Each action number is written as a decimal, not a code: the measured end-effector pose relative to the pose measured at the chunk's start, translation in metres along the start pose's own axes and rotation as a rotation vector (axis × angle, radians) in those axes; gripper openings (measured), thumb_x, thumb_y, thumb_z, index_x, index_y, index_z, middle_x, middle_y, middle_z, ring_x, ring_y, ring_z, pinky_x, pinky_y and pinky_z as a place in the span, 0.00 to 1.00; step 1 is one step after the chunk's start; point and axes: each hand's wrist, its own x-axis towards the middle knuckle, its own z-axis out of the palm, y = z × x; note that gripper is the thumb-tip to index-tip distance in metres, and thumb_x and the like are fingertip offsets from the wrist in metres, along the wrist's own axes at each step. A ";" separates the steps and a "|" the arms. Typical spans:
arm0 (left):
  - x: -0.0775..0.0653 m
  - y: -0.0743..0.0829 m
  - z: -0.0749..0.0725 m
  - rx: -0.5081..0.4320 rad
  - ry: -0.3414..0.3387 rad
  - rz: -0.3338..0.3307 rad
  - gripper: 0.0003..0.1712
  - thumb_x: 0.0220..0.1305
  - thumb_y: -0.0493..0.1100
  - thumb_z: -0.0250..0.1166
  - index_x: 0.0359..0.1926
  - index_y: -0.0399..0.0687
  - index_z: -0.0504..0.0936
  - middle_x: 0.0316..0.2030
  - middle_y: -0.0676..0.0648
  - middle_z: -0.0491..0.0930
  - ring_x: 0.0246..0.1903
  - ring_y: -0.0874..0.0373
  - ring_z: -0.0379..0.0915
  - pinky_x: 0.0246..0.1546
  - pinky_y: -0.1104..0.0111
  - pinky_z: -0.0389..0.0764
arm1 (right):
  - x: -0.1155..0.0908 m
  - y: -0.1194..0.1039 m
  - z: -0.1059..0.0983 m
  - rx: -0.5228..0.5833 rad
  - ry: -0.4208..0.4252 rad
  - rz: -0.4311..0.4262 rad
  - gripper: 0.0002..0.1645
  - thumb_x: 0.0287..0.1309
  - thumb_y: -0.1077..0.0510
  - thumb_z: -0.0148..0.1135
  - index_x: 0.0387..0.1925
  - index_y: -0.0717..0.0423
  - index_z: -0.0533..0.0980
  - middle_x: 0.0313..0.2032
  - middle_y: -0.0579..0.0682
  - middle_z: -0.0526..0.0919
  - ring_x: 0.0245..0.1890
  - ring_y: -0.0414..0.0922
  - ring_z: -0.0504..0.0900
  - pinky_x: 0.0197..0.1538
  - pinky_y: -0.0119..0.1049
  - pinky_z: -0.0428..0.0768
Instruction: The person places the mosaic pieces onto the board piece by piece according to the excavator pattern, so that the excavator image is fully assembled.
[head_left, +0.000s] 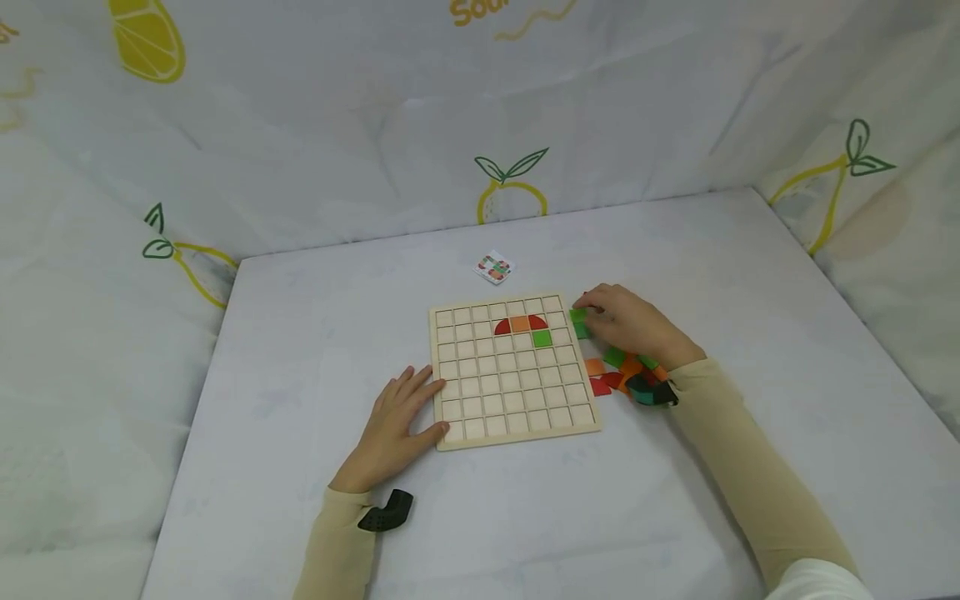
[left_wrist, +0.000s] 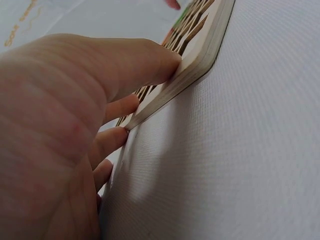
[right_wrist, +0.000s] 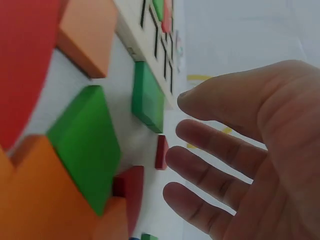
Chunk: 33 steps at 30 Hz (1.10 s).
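A wooden grid board lies on the white table. In its upper cells sit an orange square between two red rounded pieces, and a green square below the right one. My left hand rests at the board's lower left edge, thumb and fingertips touching the rim. Beyond the board's right side, my right hand hovers over loose pieces, near green squares. In the right wrist view, its thumb and fingers are apart with nothing between them, close to a green block.
Behind the board lies a small card printed with a coloured pattern. Loose orange, red, green and dark pieces are heaped right of the board, partly under the right hand and wrist. White printed cloth encloses the table's back and sides.
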 end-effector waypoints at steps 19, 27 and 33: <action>0.001 -0.001 0.001 0.012 -0.001 0.001 0.38 0.65 0.50 0.69 0.74 0.54 0.68 0.79 0.48 0.56 0.81 0.45 0.39 0.80 0.45 0.39 | 0.003 -0.004 0.014 -0.117 0.064 0.034 0.21 0.69 0.63 0.56 0.61 0.61 0.76 0.51 0.58 0.75 0.47 0.51 0.73 0.50 0.45 0.80; 0.001 0.000 0.001 0.008 -0.008 -0.008 0.38 0.65 0.49 0.69 0.74 0.54 0.68 0.79 0.48 0.56 0.81 0.45 0.39 0.80 0.45 0.39 | 0.000 -0.007 0.011 -0.084 0.055 0.029 0.12 0.69 0.64 0.57 0.51 0.59 0.81 0.50 0.57 0.83 0.49 0.53 0.79 0.55 0.50 0.81; 0.001 0.001 0.000 0.011 -0.001 -0.004 0.38 0.65 0.49 0.69 0.74 0.53 0.68 0.79 0.47 0.56 0.81 0.44 0.40 0.80 0.45 0.40 | -0.004 -0.024 0.007 0.023 0.030 -0.042 0.14 0.70 0.64 0.57 0.53 0.58 0.81 0.50 0.54 0.85 0.46 0.51 0.81 0.50 0.47 0.82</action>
